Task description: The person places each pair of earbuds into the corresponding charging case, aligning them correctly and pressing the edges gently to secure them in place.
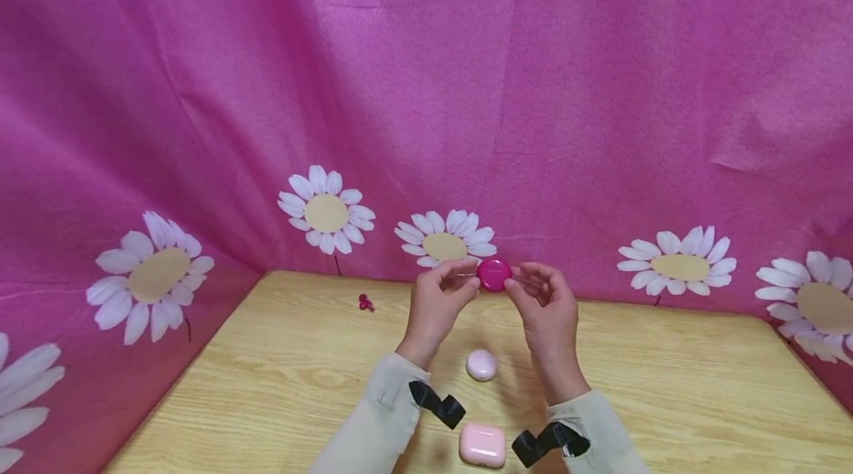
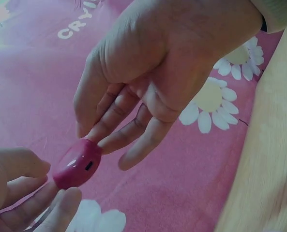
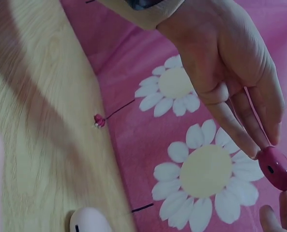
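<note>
Above the far edge of the table, a round magenta earbud case [image 1: 494, 275] is held up between both hands. My left hand [image 1: 432, 311] pinches its left side between thumb and fingers. On the opposite side, my right hand [image 1: 552, 318] pinches it the same way. The left wrist view shows a small dark charging port on the rim of the case [image 2: 78, 164], and its lid looks closed. A pair of small magenta earbuds [image 1: 365, 303] lies on the table to the left of the hands. Below the hands sits a pale pink round case [image 1: 481, 364].
A pink rounded-rectangular case [image 1: 483, 446] lies nearest the body, between the forearms. The wooden table [image 1: 266, 378] meets a magenta cloth [image 1: 533, 104] with printed white daisies at the back and sides. Black straps [image 1: 436, 404] sit on both sleeved wrists.
</note>
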The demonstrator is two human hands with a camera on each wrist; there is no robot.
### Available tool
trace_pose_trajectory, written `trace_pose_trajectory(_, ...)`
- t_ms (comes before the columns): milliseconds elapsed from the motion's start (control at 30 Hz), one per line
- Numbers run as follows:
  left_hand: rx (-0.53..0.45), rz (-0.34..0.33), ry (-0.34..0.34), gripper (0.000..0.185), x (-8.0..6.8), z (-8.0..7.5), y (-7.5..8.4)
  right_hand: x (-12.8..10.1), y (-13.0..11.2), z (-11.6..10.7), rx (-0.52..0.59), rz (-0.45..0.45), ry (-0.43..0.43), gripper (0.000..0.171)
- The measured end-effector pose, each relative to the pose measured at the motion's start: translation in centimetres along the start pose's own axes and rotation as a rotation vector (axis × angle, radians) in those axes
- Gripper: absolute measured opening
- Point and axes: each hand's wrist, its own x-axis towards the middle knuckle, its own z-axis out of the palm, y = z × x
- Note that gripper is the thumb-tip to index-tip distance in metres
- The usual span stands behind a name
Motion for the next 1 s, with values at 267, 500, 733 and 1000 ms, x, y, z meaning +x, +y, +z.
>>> trace_pose_trajectory(267, 0.058, 0.044, 0.040, 0.027, -0.9, 0.2, 2.7, -0.5, -0.9, 0.4, 0.031, -0.026, -0.006, 0.032)
trace_pose_trajectory(500, -0.006, 0.060, 0.044, 0.027, -0.3, 0.2, 0.4, -0.7, -1.5, 0.4, 0.045, 0.007, -0.040, 0.031)
trace_pose_trajectory(733, -0.074, 0.007, 0.014, 0.030, -0.3, -0.1, 0.8, -0.7, -1.8, 0.3, 0.029, 0.049, -0.077, 0.031)
trace_pose_trajectory(1000, -0.194, -0.035, -0.044, 0.034, -0.4, -0.2, 0.8, -0.8, -1.9, 0.3, 0.102, 0.102, -0.138, 0.032)
